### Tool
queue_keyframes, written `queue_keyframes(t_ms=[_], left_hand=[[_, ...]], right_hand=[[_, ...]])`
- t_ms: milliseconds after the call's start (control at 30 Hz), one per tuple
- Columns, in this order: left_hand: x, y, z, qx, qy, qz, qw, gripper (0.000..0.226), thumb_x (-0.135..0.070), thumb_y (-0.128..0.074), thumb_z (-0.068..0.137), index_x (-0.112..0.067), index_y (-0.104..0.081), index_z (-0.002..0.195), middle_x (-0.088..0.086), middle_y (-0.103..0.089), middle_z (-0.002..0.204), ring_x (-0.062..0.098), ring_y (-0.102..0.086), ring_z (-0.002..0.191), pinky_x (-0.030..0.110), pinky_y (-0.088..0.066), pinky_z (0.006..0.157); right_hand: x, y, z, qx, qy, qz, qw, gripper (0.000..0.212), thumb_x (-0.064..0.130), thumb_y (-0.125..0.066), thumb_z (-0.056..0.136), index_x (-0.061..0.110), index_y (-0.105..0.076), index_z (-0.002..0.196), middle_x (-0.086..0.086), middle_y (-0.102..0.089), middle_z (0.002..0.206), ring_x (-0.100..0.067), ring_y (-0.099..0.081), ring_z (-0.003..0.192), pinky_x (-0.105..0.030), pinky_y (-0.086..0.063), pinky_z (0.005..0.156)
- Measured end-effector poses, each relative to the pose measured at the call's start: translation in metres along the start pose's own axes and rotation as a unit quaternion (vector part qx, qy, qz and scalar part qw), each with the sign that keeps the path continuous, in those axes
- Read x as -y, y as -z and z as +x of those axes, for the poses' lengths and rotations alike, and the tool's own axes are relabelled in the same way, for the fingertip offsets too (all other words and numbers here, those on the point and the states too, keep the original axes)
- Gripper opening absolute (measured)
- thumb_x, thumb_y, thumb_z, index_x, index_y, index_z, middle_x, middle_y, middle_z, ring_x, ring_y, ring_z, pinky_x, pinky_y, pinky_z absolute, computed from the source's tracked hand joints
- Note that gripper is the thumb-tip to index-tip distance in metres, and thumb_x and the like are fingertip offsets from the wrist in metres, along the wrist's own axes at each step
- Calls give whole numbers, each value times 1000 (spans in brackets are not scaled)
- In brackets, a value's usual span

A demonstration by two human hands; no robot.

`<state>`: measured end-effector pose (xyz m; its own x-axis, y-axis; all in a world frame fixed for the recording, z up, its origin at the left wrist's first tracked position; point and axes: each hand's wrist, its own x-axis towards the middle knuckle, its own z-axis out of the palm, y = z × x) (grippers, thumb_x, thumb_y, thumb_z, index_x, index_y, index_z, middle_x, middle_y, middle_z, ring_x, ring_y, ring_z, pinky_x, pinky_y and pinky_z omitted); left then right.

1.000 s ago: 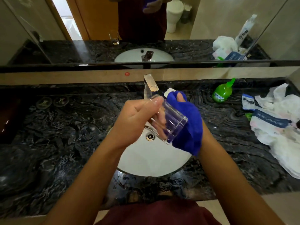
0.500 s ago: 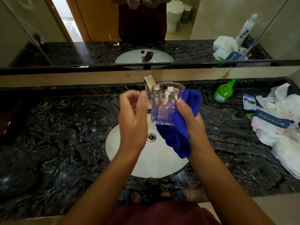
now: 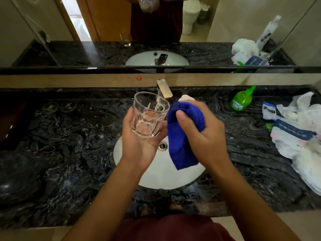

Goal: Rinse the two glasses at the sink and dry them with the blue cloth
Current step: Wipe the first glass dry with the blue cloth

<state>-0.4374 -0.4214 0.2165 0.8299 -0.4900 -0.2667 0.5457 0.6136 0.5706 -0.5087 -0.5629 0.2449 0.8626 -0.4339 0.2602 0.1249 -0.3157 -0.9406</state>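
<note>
We see the left hand [image 3: 139,145] holding a clear glass [image 3: 149,114] upright above the white sink [image 3: 166,180], its grip curled round the lower wall and base. Just beside it, the right hand [image 3: 206,136] clutches the blue cloth [image 3: 182,136], thumb pinching it, the loose end hanging over the basin. The cloth seems to touch the glass, though blur makes that hard to judge. The tap [image 3: 164,88] stands behind. In the mirror, a second glass [image 3: 126,39] shows on the dark marble worktop [image 3: 69,153]. A green bottle [image 3: 241,100] stands to the right.
</note>
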Motion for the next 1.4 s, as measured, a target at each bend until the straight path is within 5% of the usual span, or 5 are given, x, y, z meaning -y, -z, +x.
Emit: queue_keyframes(t_ms=[167, 467, 833, 1067, 1400], left_hand=[[-4, 17, 1, -31, 52, 59, 996, 71, -81, -48, 86, -17, -78, 97, 10, -71, 102, 22, -62, 72, 27, -44, 52], [-2, 13, 3, -2, 30, 167, 985, 47, -56, -48, 102, -19, -73, 92, 3, -67, 79, 16, -57, 56, 25, -40, 43], [-23, 20, 11, 80, 133, 109, 982, 35, -45, -61, 90, -12, -62, 103, 4, -45, 75, 12, -47, 43, 17, -33, 32], [-28, 21, 15, 2, 80, 277, 957, 39, -51, -58, 94, -18, -71, 78, 0, -58, 58, 12, -48, 41, 17, -32, 34], [-40, 17, 9, 85, -148, 495, 852, 41, -49, -51, 92, -10, -63, 97, 5, -65, 78, 11, -61, 61, 20, -46, 48]], right_hand=[[17, 17, 34, 53, -129, -60, 988, 12, 46, -47, 83, 44, -52, 93, 10, -67, 79, 2, -59, 64, -38, -48, 64], [32, -4, 18, 101, 56, -260, 959, 39, 49, -79, 86, 25, -56, 106, 13, -65, 96, -12, -64, 83, -33, -51, 72], [30, 32, 21, 443, 42, -147, 883, 52, 23, -47, 111, 27, -34, 161, 19, -36, 165, 7, -28, 151, -20, -23, 124], [33, 9, 24, 448, 79, -355, 817, 12, 24, -45, 105, 20, -56, 108, 4, -59, 95, -17, -54, 84, -42, -46, 79], [15, 9, 19, 435, -169, -4, 885, 61, 22, -76, 75, 24, -62, 134, -1, -65, 127, -28, -66, 111, -49, -57, 97]])
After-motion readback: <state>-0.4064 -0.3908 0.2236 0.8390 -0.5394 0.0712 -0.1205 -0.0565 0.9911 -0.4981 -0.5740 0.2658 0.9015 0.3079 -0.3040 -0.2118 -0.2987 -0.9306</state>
